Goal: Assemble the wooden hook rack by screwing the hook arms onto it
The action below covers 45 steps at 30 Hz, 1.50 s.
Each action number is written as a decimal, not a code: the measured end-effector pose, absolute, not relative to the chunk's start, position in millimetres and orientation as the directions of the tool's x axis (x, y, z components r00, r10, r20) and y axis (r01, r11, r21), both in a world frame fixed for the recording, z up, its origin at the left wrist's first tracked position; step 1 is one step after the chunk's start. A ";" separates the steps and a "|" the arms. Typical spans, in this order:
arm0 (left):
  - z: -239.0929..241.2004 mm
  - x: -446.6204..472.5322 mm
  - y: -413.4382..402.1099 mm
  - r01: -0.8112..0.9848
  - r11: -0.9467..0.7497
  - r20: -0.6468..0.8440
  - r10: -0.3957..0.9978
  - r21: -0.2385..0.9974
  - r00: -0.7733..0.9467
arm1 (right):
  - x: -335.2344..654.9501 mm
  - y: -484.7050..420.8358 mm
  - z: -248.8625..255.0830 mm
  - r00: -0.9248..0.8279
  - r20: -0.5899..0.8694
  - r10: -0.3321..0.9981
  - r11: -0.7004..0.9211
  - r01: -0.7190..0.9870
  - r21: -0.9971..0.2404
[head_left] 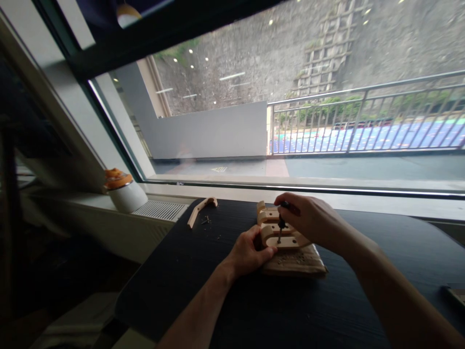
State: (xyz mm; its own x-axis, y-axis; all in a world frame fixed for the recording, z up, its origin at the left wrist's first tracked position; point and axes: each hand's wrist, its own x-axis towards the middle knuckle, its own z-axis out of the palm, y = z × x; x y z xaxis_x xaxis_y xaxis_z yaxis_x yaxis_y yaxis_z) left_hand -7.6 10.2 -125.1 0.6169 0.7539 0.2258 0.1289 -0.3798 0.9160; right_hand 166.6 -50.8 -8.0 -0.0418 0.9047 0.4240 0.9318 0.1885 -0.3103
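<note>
A light wooden assembly [290, 252] of stacked curved pieces lies on a flat wooden base on the black table [290, 310]. My left hand [250, 252] is closed on the left end of the curved piece and steadies it. My right hand [308, 218] is closed on a small dark screwdriver [281, 225], which stands upright with its tip down in the wooden piece. A separate curved wooden strip [200, 209] lies at the table's far left edge, with small screws [205, 221] beside it.
A white pot with an orange lid [123, 190] sits on the window sill at left, next to a vent grille [160, 210]. A large window runs behind the table. A dark flat object [456, 293] lies at the table's right edge.
</note>
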 end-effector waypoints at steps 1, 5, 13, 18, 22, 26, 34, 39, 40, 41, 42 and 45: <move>-125.5 -7.5 10.5 0.125 -0.381 0.228 0.751 0.916 0.620 | 167.9 -50.9 -7.6 -0.056 0.421 0.905 0.202 0.929 -0.310; -125.8 -7.4 10.7 0.112 -0.379 0.229 0.742 0.919 0.630 | 169.8 -52.6 -6.2 -0.114 0.423 0.899 0.265 0.911 -0.317; -121.0 -7.6 8.8 0.120 -0.382 0.228 0.746 0.917 0.626 | 170.0 -55.3 -1.8 -0.135 0.414 0.900 0.295 0.889 -0.351; -119.2 -7.5 7.8 0.129 -0.376 0.220 0.750 0.918 0.624 | 164.5 -56.4 -1.0 -0.088 0.394 0.915 0.242 0.900 -0.361; -120.4 -7.1 7.4 0.121 -0.353 0.206 0.755 0.928 0.622 | 159.8 -55.7 -4.3 -0.065 0.422 0.904 0.219 0.919 -0.328; -121.5 -7.0 7.8 0.097 -0.342 0.207 0.746 0.935 0.633 | 159.9 -53.0 -7.1 -0.086 0.430 0.899 0.252 0.903 -0.347; -118.8 -7.3 6.8 0.083 -0.349 0.221 0.740 0.933 0.635 | 165.0 -54.3 -7.1 -0.166 0.407 0.898 0.339 0.851 -0.401; -118.0 -8.1 7.0 0.135 -0.384 0.226 0.755 0.913 0.615 | 168.4 -51.7 -7.9 -0.116 0.402 0.908 0.294 0.861 -0.416; -118.0 -8.1 7.0 0.138 -0.383 0.225 0.757 0.913 0.613 | 168.6 -50.9 -8.1 -0.099 0.399 0.911 0.277 0.865 -0.418; -117.9 -8.0 6.9 0.139 -0.380 0.222 0.759 0.915 0.612 | 168.4 -50.3 -8.3 -0.083 0.399 0.913 0.262 0.870 -0.418; -117.7 -7.8 6.8 0.135 -0.374 0.219 0.760 0.918 0.612 | 168.0 -49.9 -8.4 -0.072 0.400 0.914 0.251 0.874 -0.416; -117.5 -7.0 6.3 0.101 -0.339 0.205 0.752 0.935 0.626 | 166.2 -50.2 -8.4 -0.064 0.399 0.915 0.237 0.885 -0.402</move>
